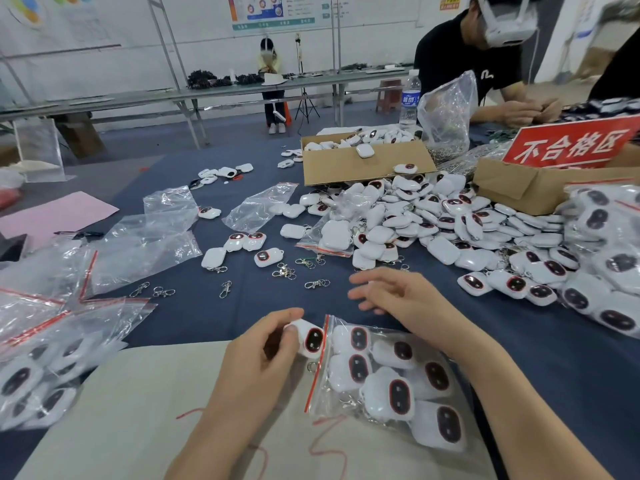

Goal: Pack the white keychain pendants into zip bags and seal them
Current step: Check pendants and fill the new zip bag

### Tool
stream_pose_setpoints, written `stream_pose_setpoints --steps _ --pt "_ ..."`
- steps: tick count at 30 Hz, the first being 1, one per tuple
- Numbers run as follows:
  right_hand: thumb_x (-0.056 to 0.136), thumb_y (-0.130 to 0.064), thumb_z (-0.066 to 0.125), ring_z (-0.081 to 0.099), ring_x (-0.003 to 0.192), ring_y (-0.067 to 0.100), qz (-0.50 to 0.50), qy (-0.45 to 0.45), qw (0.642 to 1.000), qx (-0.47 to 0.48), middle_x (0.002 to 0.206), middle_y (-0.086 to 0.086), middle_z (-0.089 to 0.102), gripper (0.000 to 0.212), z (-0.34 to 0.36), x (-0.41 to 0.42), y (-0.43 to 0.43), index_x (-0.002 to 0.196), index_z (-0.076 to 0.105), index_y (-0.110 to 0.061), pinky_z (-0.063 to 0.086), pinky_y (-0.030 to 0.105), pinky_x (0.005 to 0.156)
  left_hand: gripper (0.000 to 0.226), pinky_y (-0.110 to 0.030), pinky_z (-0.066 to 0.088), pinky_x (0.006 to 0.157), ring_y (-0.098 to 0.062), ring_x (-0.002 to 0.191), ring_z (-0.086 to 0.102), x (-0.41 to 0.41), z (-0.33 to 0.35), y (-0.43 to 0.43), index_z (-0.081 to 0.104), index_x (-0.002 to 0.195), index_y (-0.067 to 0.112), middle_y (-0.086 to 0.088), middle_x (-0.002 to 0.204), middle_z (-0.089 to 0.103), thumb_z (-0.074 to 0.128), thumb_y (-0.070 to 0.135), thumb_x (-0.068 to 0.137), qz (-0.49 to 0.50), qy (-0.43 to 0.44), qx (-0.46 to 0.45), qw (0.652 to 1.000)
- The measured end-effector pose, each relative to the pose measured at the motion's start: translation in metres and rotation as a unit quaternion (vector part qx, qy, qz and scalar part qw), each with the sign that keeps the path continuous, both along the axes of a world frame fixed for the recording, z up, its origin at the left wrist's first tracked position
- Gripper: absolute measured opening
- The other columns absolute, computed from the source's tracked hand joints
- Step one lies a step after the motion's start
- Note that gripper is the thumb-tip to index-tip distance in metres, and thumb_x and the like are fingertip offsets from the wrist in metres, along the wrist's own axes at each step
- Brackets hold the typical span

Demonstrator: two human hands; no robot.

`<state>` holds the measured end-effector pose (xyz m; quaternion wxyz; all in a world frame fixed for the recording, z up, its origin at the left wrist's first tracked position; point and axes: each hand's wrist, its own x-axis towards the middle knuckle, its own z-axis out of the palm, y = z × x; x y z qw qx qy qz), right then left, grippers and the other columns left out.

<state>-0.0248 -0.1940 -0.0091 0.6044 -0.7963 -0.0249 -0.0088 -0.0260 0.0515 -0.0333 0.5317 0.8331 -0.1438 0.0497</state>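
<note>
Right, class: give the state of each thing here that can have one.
Left grip: holds a pendant at the bag's mouth.
Right grip: open, holding nothing.
Zip bag: holds pendants, mouth looks unsealed.
Cardboard box: open, pendants inside.
Water bottle: upright.
Loose bags: empty, flat.

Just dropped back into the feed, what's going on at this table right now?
A person is bagging white keychain pendants. The left hand pinches one pendant right at the red-striped mouth of a zip bag that already holds several. The right hand hovers open just beyond the bag, holding nothing. A big loose pile of pendants waits to the right, empty zip bags lie to the left, and filled bags sit at the near left edge.
</note>
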Motion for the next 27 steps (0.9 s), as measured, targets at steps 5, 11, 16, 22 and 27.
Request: stream_pose_setpoints --steps 5,11,16,22,27 --pt "0.098 -0.021 0.059 0.067 0.103 -0.006 0.076 0.06 0.993 -0.067 0.094 -0.002 0.078 0.022 0.001 -0.003 0.003 0.111 0.069 -0.036 0.045 0.025 0.1 0.023 -0.011 0.05 0.074 0.0 0.083 0.069 0.0 0.003 -0.004 0.073 0.107 0.035 0.019 0.098 0.076 0.063 0.016 0.099 -0.035 0.084 -0.047 0.995" --pt "0.095 -0.028 0.069 0.069 0.094 -0.003 0.104 0.046 0.991 -0.076 0.096 -0.016 0.077 0.022 -0.002 0.001 0.003 0.11 0.069 -0.044 0.046 0.015 0.085 0.026 -0.023 0.056 0.08 -0.012 0.086 0.074 0.004 0.001 -0.003 0.067 0.122 0.025 0.004 0.103 0.078 0.067 0.016 0.097 -0.08 0.173 -0.108 0.976" --pt "0.092 -0.02 0.073 0.071 0.088 0.0 0.096 0.017 0.993 -0.063 0.097 -0.013 0.078 0.027 -0.005 0.003 0.006 0.108 0.07 -0.041 0.048 0.009 0.08 0.037 -0.034 0.057 0.088 -0.02 0.093 0.074 0.005 -0.003 -0.005 0.063 0.126 0.022 0.0 0.107 0.077 0.073 0.018 0.091 -0.089 0.188 -0.117 0.971" --pt "0.092 -0.018 0.073 0.07 0.088 0.002 0.101 -0.012 0.991 -0.091 0.099 -0.015 0.076 0.031 -0.004 0.002 0.011 0.1 0.076 -0.047 0.051 0.014 0.083 0.017 -0.018 0.052 0.068 -0.011 0.066 0.065 0.001 -0.001 -0.008 0.07 0.11 0.023 -0.001 0.072 0.071 0.065 0.015 0.097 -0.087 0.158 -0.107 0.978" --pt "0.091 -0.015 0.073 0.069 0.089 0.006 0.092 0.001 0.99 -0.105 0.101 -0.013 0.074 0.025 -0.005 0.004 0.013 0.091 0.077 -0.04 0.052 0.021 0.086 0.017 -0.016 0.05 0.066 -0.01 0.063 0.063 0.001 0.0 -0.007 0.068 0.114 0.026 -0.001 0.07 0.071 0.063 0.021 0.098 -0.086 0.157 -0.089 0.98"
